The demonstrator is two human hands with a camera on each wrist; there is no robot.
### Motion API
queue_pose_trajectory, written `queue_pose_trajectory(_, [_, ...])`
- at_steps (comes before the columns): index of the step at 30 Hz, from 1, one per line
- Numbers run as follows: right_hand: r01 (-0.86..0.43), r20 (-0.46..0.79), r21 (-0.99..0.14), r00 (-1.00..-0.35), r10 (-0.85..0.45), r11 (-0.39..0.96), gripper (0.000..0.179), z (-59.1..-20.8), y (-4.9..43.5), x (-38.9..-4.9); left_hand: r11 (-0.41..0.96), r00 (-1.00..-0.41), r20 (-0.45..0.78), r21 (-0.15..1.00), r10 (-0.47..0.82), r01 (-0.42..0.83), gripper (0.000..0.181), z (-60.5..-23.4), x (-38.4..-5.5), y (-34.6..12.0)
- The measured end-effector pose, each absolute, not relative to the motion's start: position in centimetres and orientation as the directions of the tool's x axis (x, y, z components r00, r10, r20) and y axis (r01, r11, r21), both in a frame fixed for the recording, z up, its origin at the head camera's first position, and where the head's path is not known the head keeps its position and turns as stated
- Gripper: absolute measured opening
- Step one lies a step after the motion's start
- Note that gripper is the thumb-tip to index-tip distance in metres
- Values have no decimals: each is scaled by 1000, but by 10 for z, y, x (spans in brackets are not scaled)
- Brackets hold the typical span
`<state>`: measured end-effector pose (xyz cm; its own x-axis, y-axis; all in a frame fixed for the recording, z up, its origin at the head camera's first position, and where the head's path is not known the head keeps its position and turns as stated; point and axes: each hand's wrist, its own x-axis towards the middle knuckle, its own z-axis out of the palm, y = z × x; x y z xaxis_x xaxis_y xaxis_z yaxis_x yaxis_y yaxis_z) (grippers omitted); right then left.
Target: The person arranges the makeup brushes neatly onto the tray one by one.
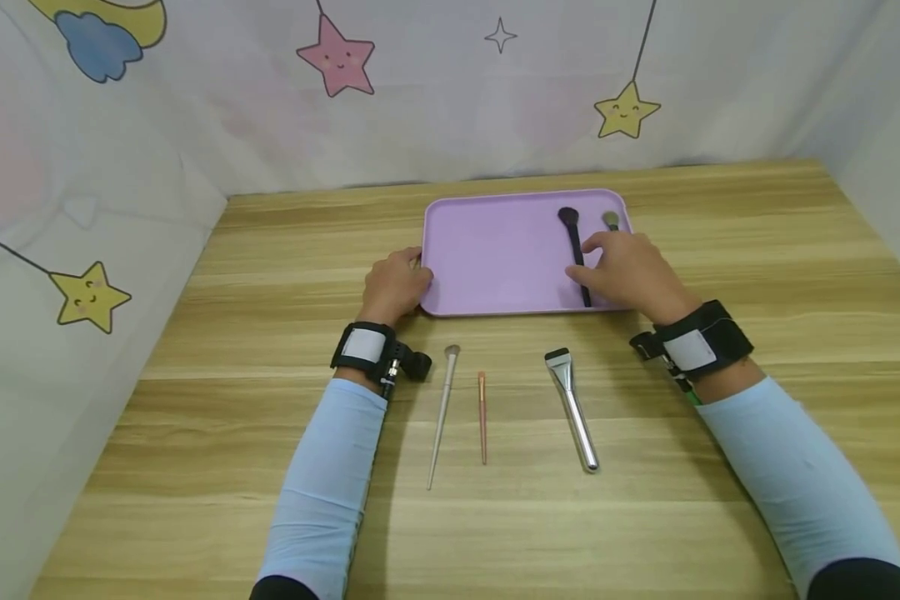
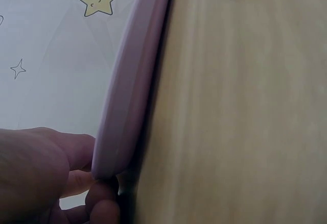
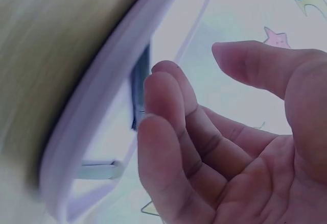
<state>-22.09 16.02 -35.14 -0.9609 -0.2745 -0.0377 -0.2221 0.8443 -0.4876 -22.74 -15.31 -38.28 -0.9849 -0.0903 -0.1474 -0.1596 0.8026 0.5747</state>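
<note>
A lilac tray (image 1: 495, 258) lies toward the back of the table. My left hand (image 1: 396, 286) pinches its left edge, thumb at the rim and fingers tucked beneath, as the tray's side (image 2: 127, 86) in the left wrist view bears out. Over the tray's right part hovers my right hand (image 1: 630, 271), fingers and thumb apart and nothing between them. Beneath it lies a black makeup brush (image 1: 570, 223), its handle partly covered by the fingers. Another makeup brush with greenish bristles (image 1: 611, 219) shows just its head beyond that hand.
In front of the tray lie a slim pale makeup brush (image 1: 444, 408), a short pink makeup brush (image 1: 482, 417) and a silver flat-headed brush (image 1: 572, 408). A white curtain (image 1: 457, 125) with printed stars hangs behind the table, and pale walls close off both sides.
</note>
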Motion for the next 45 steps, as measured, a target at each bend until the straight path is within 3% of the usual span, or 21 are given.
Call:
queue_pose_trajectory(35, [-278, -96, -503, -923, -373, 818, 47, -331, 156, -200, 807, -985, -152, 569, -84, -156, 57, -382, -229, -152])
queue_pose_trajectory(45, [-312, -102, -485, -908, -407, 817, 35, -331, 156, -198, 803, -981, -169, 568, -97, -178, 57, -382, -229, -152])
